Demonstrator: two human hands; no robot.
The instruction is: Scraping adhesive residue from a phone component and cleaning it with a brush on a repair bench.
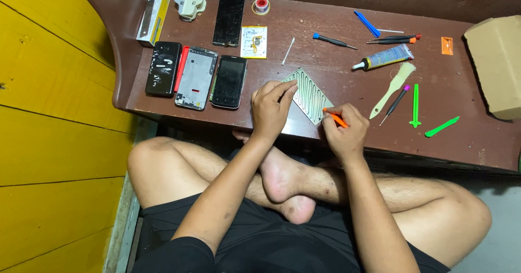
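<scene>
Head view: my left hand [271, 108] rests its fingertips on the near corner of the grooved rectangular panel [308, 95], which lies flat at the front edge of the bench [347, 61]. My right hand [343, 132] has its grip closed on an orange pry tool [336, 118], the tip touching the panel's right edge. Left of my left grip lie three phones [196, 76] side by side; right of my right grip lie a cream brush [393, 88] and green pry tools [429, 115].
</scene>
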